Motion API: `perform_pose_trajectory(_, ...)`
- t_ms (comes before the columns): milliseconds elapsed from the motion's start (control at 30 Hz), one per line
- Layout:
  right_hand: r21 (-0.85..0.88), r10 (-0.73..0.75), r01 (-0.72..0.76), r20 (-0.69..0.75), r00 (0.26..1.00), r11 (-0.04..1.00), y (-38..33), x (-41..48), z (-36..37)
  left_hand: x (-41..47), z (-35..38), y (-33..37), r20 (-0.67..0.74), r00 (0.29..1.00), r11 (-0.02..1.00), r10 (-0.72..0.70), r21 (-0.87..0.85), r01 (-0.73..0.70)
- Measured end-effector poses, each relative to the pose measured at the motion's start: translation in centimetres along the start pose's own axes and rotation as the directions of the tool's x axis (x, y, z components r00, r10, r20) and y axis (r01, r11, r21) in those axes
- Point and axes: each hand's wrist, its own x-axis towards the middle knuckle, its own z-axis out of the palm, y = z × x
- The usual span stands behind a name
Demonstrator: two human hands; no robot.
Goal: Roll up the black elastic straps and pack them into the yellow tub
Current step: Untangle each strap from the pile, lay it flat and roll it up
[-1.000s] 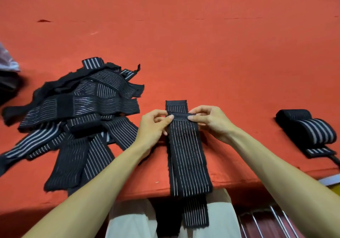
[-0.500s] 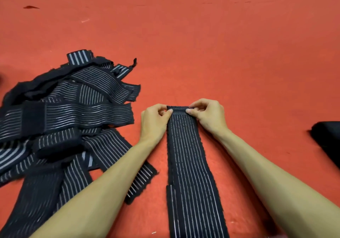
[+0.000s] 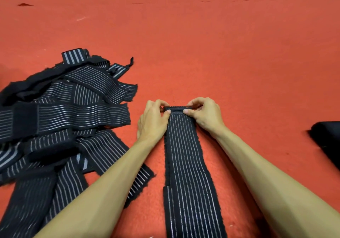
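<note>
A long black elastic strap [image 3: 189, 173] with thin white lines lies flat on the red table, running from the bottom edge away from me. Its far end is folded over into a small tight roll [image 3: 175, 109]. My left hand [image 3: 153, 121] pinches the left side of that roll with thumb and fingers. My right hand [image 3: 205, 115] pinches its right side the same way. A loose pile of black straps [image 3: 60, 116] lies to the left of my left forearm. The yellow tub is out of view.
The red felt table surface [image 3: 202, 44] stretches far ahead and to the right. A dark rolled strap [image 3: 326, 142] sits at the right edge, partly cut off by the frame.
The strap's far end has been folded over and turned into a small roll under my fingertips. The camera has tilted down and closer, so the table's front edge and the far railing left the view.
</note>
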Motion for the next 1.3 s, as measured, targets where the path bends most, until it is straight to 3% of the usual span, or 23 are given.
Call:
perform_pose_trajectory(233,0.088,-0.089,0.089,-0.006,0.996,0.992,-2.0,-2.8,-2.6,-3.9,-2.6,1.1,0.035,0.972,0.963,0.232,-0.148,-0.224)
perform_pose_trajectory(333,0.107,-0.175,0.174,0.002,0.985,0.979,-4.1,-4.7,-5.4,-6.0,-5.2,3.3,0.145,0.954,0.946,0.264,-0.233,-0.226)
perform_pose_trajectory(433,0.217,-0.263,0.235,0.113,0.958,0.948,-6.4,-7.1,-8.3,-8.0,-7.6,5.3,0.215,0.921,0.942,0.325,-0.157,-0.296)
perform_pose_trajectory(533,0.316,-0.285,0.195,0.269,0.920,0.929,-8.3,-9.4,-11.0,-10.0,-10.3,6.6,0.223,0.904,0.929,0.366,-0.142,-0.341)
perform_pose_trajectory(633,0.296,-0.260,0.124,0.480,0.838,0.947,-9.6,-11.6,-13.7,-12.5,-13.1,8.3,0.400,0.866,0.901,0.298,-0.417,-0.117)
perform_pose_trajectory(733,0.344,-0.267,0.039,0.648,0.714,0.938,-11.2,-13.7,-15.9,-14.7,-15.5,9.8,0.591,0.760,0.808,0.270,-0.568,0.154)
perform_pose_trajectory(800,0.446,-0.313,-0.043,0.690,0.653,0.894,-12.3,-14.7,-17.0,-15.3,-16.7,10.5,0.643,0.705,0.721,0.298,-0.636,0.275)
perform_pose_trajectory(900,0.605,-0.417,-0.093,0.643,0.643,0.790,-13.4,-15.3,-17.5,-15.5,-17.6,11.0,0.638,0.677,0.557,0.367,-0.734,0.389)
perform_pose_trajectory(967,0.640,-0.419,-0.085,0.591,0.689,0.764,-13.3,-14.8,-16.9,-15.3,-17.5,11.1,0.628,0.695,0.510,0.349,-0.750,0.422)
perform_pose_trajectory(1133,0.536,-0.227,-0.117,0.531,0.816,0.836,-9.9,-13.4,-13.1,-14.3,-13.6,9.1,0.431,0.893,0.712,0.129,-0.667,0.219)
perform_pose_trajectory(1300,0.575,-0.158,-0.169,0.474,0.866,0.800,-6.9,-10.9,-9.2,-11.4,-9.9,6.2,0.275,0.954,0.749,0.116,-0.656,0.098)
